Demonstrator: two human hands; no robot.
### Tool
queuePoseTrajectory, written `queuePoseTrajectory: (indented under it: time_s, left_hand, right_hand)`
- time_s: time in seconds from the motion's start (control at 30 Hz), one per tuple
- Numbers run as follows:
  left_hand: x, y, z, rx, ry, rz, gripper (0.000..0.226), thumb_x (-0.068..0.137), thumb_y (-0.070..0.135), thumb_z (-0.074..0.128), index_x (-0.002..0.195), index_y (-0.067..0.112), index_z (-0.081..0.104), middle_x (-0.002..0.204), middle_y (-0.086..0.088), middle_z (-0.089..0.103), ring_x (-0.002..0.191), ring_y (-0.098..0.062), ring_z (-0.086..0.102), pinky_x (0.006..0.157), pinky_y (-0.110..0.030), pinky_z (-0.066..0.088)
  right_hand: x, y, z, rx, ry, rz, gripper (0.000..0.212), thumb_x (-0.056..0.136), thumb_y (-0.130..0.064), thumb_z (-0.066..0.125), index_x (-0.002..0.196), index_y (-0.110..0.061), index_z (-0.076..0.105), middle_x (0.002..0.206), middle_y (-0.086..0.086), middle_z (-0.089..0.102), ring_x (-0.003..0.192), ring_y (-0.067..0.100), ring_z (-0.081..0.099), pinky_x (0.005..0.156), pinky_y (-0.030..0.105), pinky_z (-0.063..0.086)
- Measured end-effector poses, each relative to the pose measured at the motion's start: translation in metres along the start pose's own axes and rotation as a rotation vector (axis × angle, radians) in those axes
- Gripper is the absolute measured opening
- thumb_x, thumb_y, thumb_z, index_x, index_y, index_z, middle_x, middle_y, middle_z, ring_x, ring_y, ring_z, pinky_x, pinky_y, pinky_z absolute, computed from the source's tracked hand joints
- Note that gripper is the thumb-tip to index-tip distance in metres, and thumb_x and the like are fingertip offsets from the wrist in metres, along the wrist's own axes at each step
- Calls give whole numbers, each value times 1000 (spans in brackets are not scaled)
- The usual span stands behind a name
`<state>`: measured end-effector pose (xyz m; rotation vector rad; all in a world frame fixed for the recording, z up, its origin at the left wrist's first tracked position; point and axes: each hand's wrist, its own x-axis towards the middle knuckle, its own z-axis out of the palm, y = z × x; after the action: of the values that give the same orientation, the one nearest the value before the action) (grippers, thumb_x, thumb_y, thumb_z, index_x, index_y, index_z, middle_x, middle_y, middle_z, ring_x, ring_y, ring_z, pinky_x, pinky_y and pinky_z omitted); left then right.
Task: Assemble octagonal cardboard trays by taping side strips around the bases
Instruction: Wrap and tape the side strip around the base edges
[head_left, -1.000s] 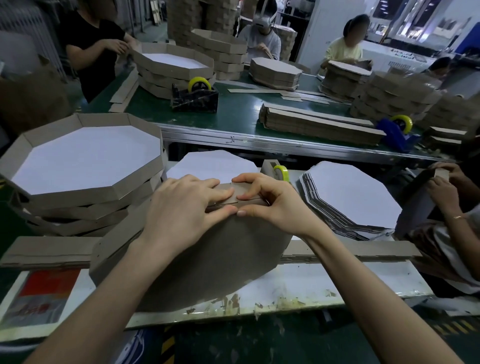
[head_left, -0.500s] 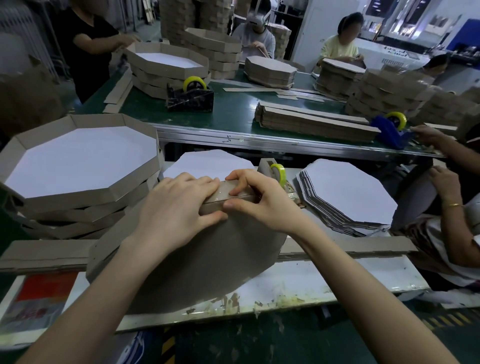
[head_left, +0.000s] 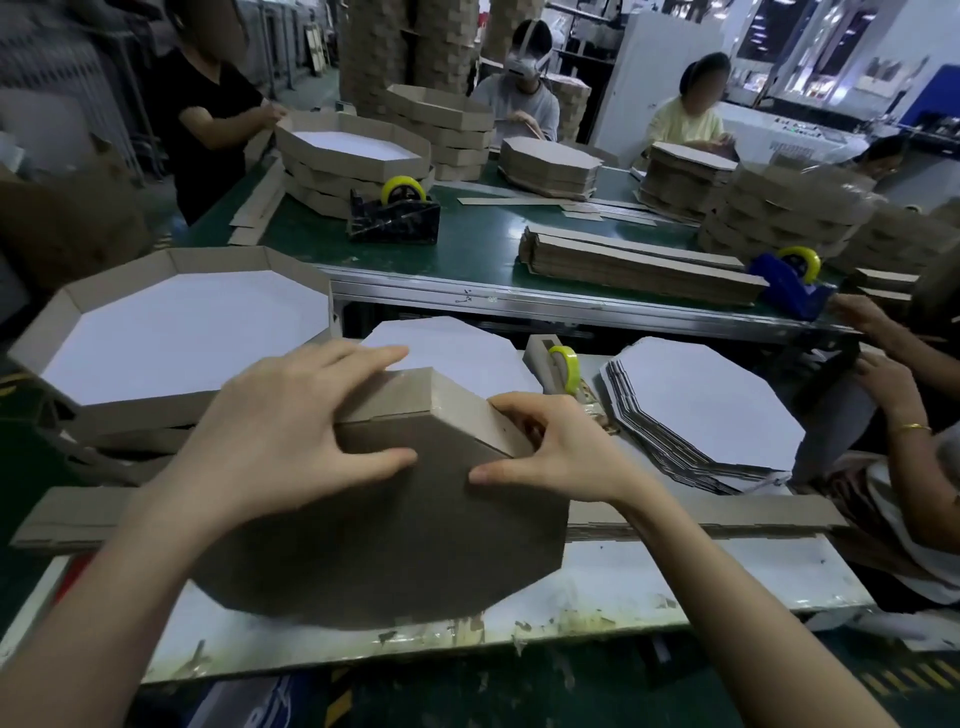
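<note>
An octagonal cardboard tray (head_left: 395, 540) stands tilted on its edge on the white bench, its brown underside facing me. Its side strip (head_left: 457, 405) wraps the top corner. My left hand (head_left: 291, 431) grips the upper left edge, fingers over the strip and thumb on the base. My right hand (head_left: 561, 452) holds the upper right side, fingers curled round the strip, thumb pressed on the base. A small tape dispenser (head_left: 558, 369) with a yellow roll sits just behind my right hand.
Finished trays (head_left: 171, 332) are stacked at the left. Loose white octagonal bases (head_left: 701, 405) lie at the right, others (head_left: 447, 353) behind the tray. Long strips (head_left: 675, 512) lie across the bench. Another person's hands (head_left: 883, 374) work at the far right. Beyond, a green table (head_left: 483, 249) carries dispensers and stacks.
The tray has been turned, so a corner of its strip now points up. My hands have moved apart, from a shared pinch at the top edge to a grip on either side of the corner.
</note>
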<state>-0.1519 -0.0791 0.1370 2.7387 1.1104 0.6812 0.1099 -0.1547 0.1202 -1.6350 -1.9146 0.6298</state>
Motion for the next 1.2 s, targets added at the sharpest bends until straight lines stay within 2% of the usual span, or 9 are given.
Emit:
queuePoseTrajectory:
  time_s: [0.1, 0.27, 0.47, 0.57, 0.7, 0.87, 1.0, 1.1, 1.2]
  left_hand:
    - [14, 21, 4, 85, -19, 12, 106, 54, 100, 34, 142, 42, 31, 133, 15, 52, 109, -14, 56, 81, -37, 53]
    - [-1, 8, 27, -176, 83, -39, 86, 60, 90, 52, 122, 31, 54, 110, 18, 53, 92, -1, 45, 74, -27, 45]
    - [-26, -20, 30, -424, 286, -151, 73, 60, 89, 53, 116, 42, 50, 102, 30, 48, 96, 4, 44, 78, -20, 46]
    - [-26, -21, 25, -484, 338, -140, 67, 62, 83, 62, 115, 44, 48, 101, 31, 48, 95, 10, 45, 75, -16, 43]
    - [-21, -22, 19, -588, 371, -145, 53, 60, 64, 70, 107, 52, 48, 106, 44, 47, 101, 21, 43, 72, -10, 43]
    - [-16, -12, 4, -343, 312, -49, 71, 67, 84, 55, 127, 47, 43, 117, 32, 43, 107, 6, 42, 85, -32, 46]
    - [-1, 19, 2, -165, 165, 107, 96, 63, 92, 46, 141, 38, 36, 133, 16, 50, 115, -5, 46, 88, -32, 43]
    - [-3, 23, 12, -367, 86, 94, 85, 63, 81, 57, 131, 31, 52, 120, 13, 59, 107, -8, 54, 87, -37, 51]
    - [-15, 6, 19, -484, 179, 77, 66, 65, 71, 66, 121, 36, 56, 110, 29, 55, 101, 5, 51, 86, -20, 47]
  right_hand:
    - [11, -26, -8, -105, -19, -89, 57, 71, -53, 80, 114, -19, 67, 101, -7, 67, 94, 9, 62, 79, 34, 54]
    - [11, -36, -37, -160, -79, -99, 66, 72, -55, 77, 131, -31, 60, 115, -26, 59, 111, -10, 54, 94, 10, 43]
    - [-11, -21, -56, 19, 34, -38, 68, 65, -39, 82, 128, -25, 59, 124, -11, 65, 115, -2, 59, 98, 15, 45]
    - [-13, -28, -55, -32, 98, -72, 63, 66, -45, 81, 123, -24, 63, 113, -16, 67, 106, 1, 61, 86, 13, 48]
    - [-13, -44, -60, -44, 168, -121, 64, 67, -48, 86, 122, -20, 66, 111, -12, 68, 105, 6, 63, 86, 22, 53]
    - [-12, -64, -58, -169, 160, -170, 63, 68, -59, 75, 117, -21, 68, 102, -9, 69, 93, 11, 64, 75, 31, 53]
    - [-3, -77, -36, -282, 77, -191, 58, 65, -59, 77, 113, -27, 69, 94, -16, 66, 85, 7, 60, 73, 33, 51]
    - [1, -72, -27, -325, -17, -198, 61, 71, -53, 81, 124, -27, 66, 104, -16, 66, 95, 3, 59, 83, 27, 51]
    - [-8, -58, -41, -178, -18, -111, 63, 72, -54, 79, 127, -30, 64, 113, -20, 66, 106, -2, 60, 94, 20, 49]
